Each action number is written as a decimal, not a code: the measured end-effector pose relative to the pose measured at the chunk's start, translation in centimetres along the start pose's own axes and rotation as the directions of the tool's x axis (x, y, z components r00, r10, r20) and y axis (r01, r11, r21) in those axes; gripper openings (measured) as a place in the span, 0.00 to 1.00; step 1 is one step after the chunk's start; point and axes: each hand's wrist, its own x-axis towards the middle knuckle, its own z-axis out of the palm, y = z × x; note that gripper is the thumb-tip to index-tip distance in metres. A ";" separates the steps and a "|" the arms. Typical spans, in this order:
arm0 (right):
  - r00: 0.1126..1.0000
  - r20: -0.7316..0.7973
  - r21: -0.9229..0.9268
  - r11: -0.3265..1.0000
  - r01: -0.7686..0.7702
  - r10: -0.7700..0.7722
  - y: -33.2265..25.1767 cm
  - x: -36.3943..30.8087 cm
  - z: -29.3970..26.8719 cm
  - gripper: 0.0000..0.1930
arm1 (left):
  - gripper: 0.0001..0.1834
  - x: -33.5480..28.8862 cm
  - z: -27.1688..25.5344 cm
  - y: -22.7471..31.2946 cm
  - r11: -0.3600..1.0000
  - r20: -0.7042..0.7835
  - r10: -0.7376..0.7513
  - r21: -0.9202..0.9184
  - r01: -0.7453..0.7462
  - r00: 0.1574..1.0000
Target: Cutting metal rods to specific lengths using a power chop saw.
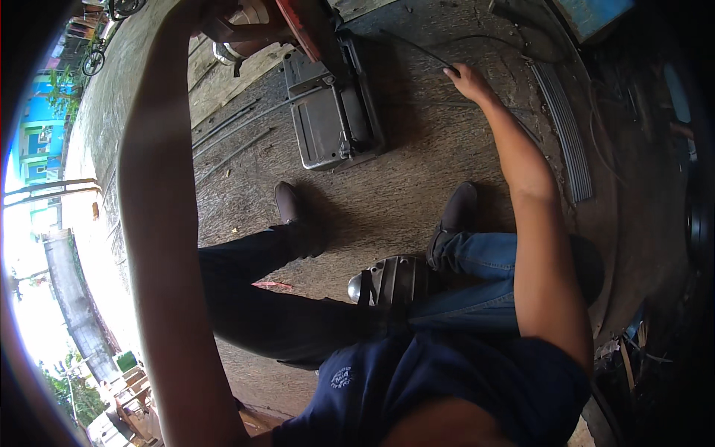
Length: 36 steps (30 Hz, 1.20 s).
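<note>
Two hands reach out over a rough concrete floor [417, 149]

A dark metal case [331, 112] lies on the floor beside the red frame [302, 26]; the right hand [468, 80] pinches a thin black rod [421, 51]; the left hand [195, 11] is cut off at the top, its grip I cannot tell.

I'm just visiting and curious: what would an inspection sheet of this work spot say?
Surface: rough grey concrete floor, dusty and stained.
Job's things: thin dark cable on the floor, touched by the right hand; reddish frame part near the left hand, which is cut off at the picture's top edge.
Clutter: dark metal box, long thin rods, ribbed grey strip, finned metal engine cover between the legs.
Hands: right fingers on the cable, grip unclear; left grip hidden.
Cables: more loose wires trail across the floor near the top edge.
Surroundings: blue building and trees outside on the left.
</note>
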 end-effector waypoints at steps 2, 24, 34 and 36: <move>0.997 -0.054 0.010 0.998 -0.054 0.055 -1.1 -2.6 -2.1 0.23 | 0.16 0.1 -0.6 -1.1 0.995 0.059 0.092 -0.029 -0.090 0.994; 1.000 0.005 0.352 0.936 -0.024 0.024 -4.9 -12.4 1.9 0.21 | 0.18 -8.5 6.0 1.0 0.793 0.259 0.338 0.440 -0.422 0.905; 0.998 -0.010 0.295 0.954 -0.059 0.065 -4.0 -10.8 3.4 0.22 | 0.20 -1.2 -1.0 -4.8 0.850 0.345 0.168 -0.525 0.041 0.923; 0.994 -0.031 0.283 0.955 -0.091 0.104 -3.9 -10.5 4.0 0.23 | 0.23 -0.4 -1.7 -5.1 0.879 0.267 0.126 -0.477 0.018 0.955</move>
